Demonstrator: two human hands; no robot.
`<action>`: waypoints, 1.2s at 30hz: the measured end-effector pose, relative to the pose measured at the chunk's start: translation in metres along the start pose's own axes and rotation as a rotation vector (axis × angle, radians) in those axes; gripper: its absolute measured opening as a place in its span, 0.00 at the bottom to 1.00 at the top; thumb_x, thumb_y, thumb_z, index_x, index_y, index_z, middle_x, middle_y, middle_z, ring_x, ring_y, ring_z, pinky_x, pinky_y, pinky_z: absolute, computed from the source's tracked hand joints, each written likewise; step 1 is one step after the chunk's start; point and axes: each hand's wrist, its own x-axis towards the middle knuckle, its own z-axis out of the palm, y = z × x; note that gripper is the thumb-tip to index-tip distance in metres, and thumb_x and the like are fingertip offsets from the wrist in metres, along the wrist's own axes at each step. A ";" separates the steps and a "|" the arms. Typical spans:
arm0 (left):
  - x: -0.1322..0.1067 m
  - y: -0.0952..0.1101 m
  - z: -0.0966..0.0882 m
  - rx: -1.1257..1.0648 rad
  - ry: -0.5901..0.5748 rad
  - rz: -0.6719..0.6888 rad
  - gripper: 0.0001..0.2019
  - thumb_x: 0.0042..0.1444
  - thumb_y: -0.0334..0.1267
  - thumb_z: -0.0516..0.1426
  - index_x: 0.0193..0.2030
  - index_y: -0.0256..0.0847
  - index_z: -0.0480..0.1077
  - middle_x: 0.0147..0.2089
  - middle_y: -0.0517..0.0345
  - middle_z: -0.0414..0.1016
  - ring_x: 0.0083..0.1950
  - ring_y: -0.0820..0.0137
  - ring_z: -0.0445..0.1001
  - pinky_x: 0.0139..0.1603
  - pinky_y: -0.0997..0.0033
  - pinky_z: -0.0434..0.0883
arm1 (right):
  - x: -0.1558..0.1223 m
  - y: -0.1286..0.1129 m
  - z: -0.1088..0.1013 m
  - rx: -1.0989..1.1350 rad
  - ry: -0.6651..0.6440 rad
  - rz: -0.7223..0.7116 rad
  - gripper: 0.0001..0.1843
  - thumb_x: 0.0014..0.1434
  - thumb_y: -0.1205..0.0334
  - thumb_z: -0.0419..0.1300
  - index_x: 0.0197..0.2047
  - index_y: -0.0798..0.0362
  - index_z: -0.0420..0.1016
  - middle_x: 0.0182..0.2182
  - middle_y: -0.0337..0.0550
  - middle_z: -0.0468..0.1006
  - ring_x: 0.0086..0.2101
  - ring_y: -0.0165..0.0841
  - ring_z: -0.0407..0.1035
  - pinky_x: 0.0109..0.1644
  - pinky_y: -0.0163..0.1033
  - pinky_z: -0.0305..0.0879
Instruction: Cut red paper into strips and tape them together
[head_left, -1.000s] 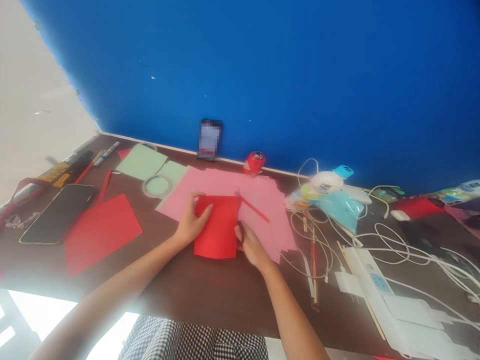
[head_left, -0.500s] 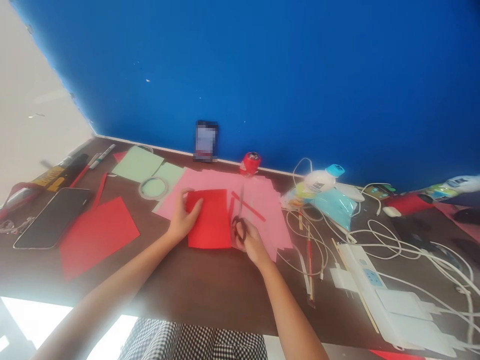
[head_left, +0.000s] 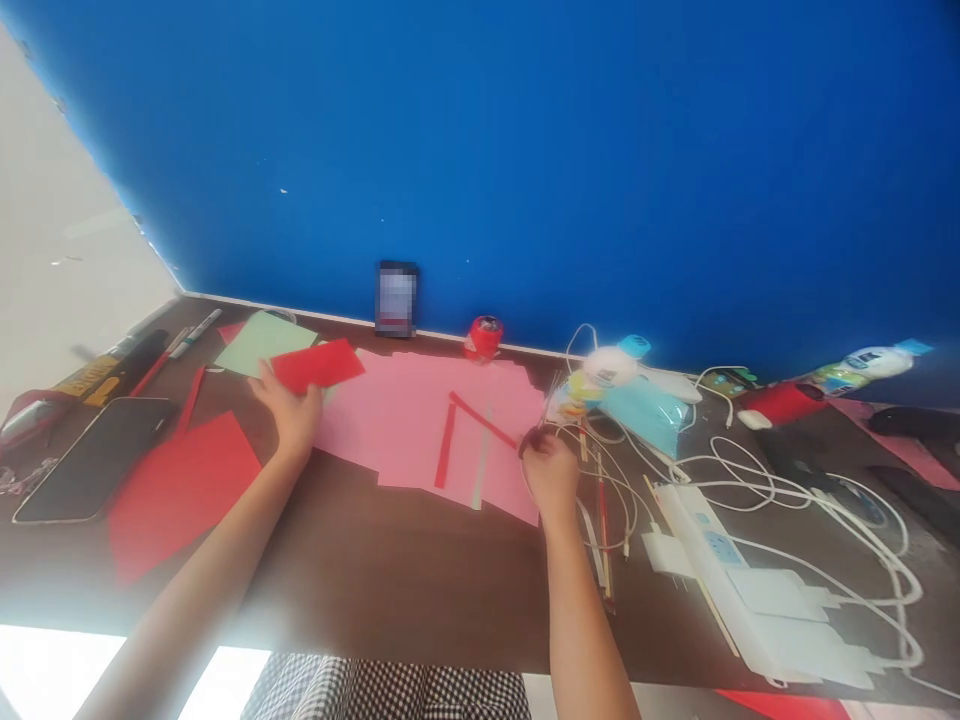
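Observation:
My left hand (head_left: 291,408) grips a piece of red paper (head_left: 319,366) by its near edge, above the green sheets at the left. Over at the right edge of the pink sheets (head_left: 390,415), my right hand (head_left: 551,465) is closed around the dark handles of a pair of scissors (head_left: 535,440); the blades are hard to make out. Two narrow red strips (head_left: 445,440) and a pale strip (head_left: 481,465) lie on the pink paper between my hands. Another red sheet (head_left: 184,490) rests on the table to the left.
A smartphone (head_left: 94,455) lies at the left, and a second phone (head_left: 396,298) leans on the blue wall. A red round container (head_left: 484,338) stands behind the pink paper. Glue bottles (head_left: 611,367), tangled white cables and a power strip (head_left: 724,560) crowd the right.
My left hand has carried the red paper left and back, off the pink sheets. My right hand has moved right with the scissors, uncovering the strips.

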 end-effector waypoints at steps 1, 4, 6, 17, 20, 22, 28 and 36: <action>0.000 0.001 0.000 0.058 0.045 0.012 0.39 0.56 0.35 0.51 0.64 0.32 0.26 0.64 0.32 0.17 0.66 0.46 0.23 0.62 0.44 0.41 | 0.002 0.001 -0.001 -0.019 0.008 0.016 0.17 0.44 0.53 0.59 0.35 0.56 0.72 0.30 0.50 0.78 0.35 0.43 0.73 0.41 0.44 0.63; -0.002 0.004 0.002 0.213 0.139 0.168 0.36 0.52 0.34 0.54 0.64 0.29 0.39 0.66 0.33 0.25 0.66 0.46 0.25 0.62 0.45 0.37 | 0.002 0.003 -0.002 0.000 0.005 0.028 0.22 0.41 0.54 0.62 0.38 0.57 0.69 0.34 0.52 0.78 0.35 0.40 0.74 0.41 0.41 0.64; -0.007 0.007 0.007 0.250 0.087 0.331 0.31 0.51 0.33 0.53 0.62 0.30 0.48 0.65 0.34 0.40 0.67 0.49 0.32 0.63 0.46 0.41 | 0.000 0.002 -0.001 0.023 -0.014 0.023 0.23 0.39 0.55 0.64 0.38 0.57 0.68 0.37 0.52 0.78 0.34 0.39 0.74 0.40 0.40 0.64; -0.064 0.030 0.023 0.407 -0.783 0.789 0.24 0.55 0.46 0.50 0.58 0.41 0.60 0.65 0.46 0.50 0.66 0.53 0.45 0.62 0.46 0.48 | 0.007 0.016 0.006 -0.140 0.084 -0.316 0.11 0.51 0.65 0.51 0.35 0.57 0.72 0.39 0.54 0.76 0.40 0.41 0.69 0.45 0.44 0.62; -0.064 0.027 0.023 0.440 -0.848 0.784 0.28 0.57 0.51 0.47 0.62 0.43 0.54 0.67 0.46 0.44 0.67 0.51 0.40 0.61 0.47 0.49 | 0.004 0.018 0.013 -0.195 0.052 -0.529 0.13 0.52 0.68 0.47 0.36 0.57 0.72 0.40 0.54 0.75 0.44 0.41 0.66 0.48 0.45 0.60; -0.064 0.025 0.023 0.450 -0.858 0.781 0.28 0.57 0.52 0.46 0.63 0.45 0.52 0.68 0.47 0.42 0.67 0.52 0.39 0.62 0.47 0.48 | 0.001 0.018 0.021 -0.264 -0.005 -0.647 0.15 0.52 0.70 0.46 0.38 0.57 0.72 0.40 0.53 0.74 0.46 0.41 0.64 0.51 0.47 0.56; -0.067 0.024 0.025 0.443 -0.858 0.737 0.28 0.58 0.53 0.45 0.64 0.47 0.50 0.68 0.50 0.39 0.67 0.51 0.38 0.62 0.46 0.48 | -0.011 0.013 0.036 -0.422 0.014 -0.672 0.15 0.54 0.71 0.47 0.40 0.56 0.72 0.40 0.53 0.75 0.48 0.44 0.63 0.56 0.56 0.44; -0.090 0.026 0.034 0.487 -0.819 0.604 0.30 0.59 0.50 0.45 0.65 0.41 0.46 0.68 0.40 0.39 0.66 0.46 0.37 0.59 0.43 0.49 | -0.040 -0.006 0.038 -0.209 -0.374 -0.819 0.17 0.58 0.66 0.46 0.50 0.51 0.66 0.45 0.46 0.73 0.48 0.37 0.65 0.61 0.54 0.44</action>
